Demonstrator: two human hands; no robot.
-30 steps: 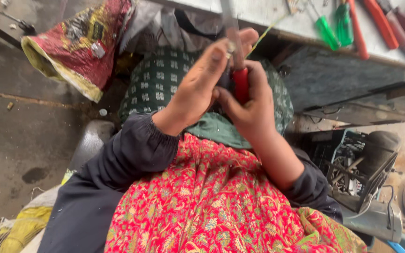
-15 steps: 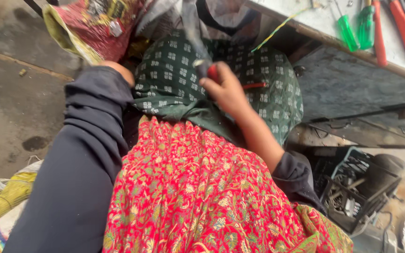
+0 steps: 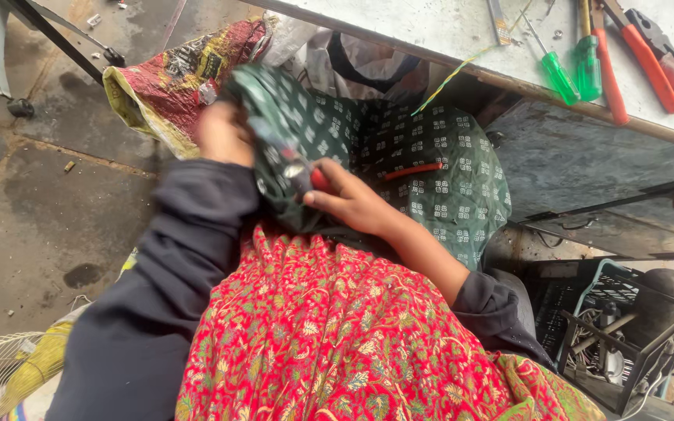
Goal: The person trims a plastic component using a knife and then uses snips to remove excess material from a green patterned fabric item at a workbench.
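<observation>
Since half a second ago the left hand [image 3: 224, 132] has pulled a fold of the green patterned cloth [image 3: 431, 179] up over the lap, and the right hand [image 3: 349, 199] has shifted slightly left with it. Right hand: fingers curled shut around a small red-handled tool [image 3: 320, 179], only a bit of red and a metal-looking tip showing at the cloth's edge; which tool it is cannot be told. Left hand: blurred with motion, closed on the bunched cloth, knuckles up. Cloth lies across the lap above the red floral garment [image 3: 337, 343]; a thin red item [image 3: 413, 170] rests on it just right of the hands. Risk, as judged: the tool is half wrapped in fabric, so its tip may snag or slip out unseen if the cloth is tugged hard; the loose red item could roll off the lap. Outward: workbench edge [image 3: 462, 47] above, with green-handled screwdrivers [image 3: 571, 70] and orange-handled pliers [image 3: 649, 62]; black crate [image 3: 626, 343] lower right.
</observation>
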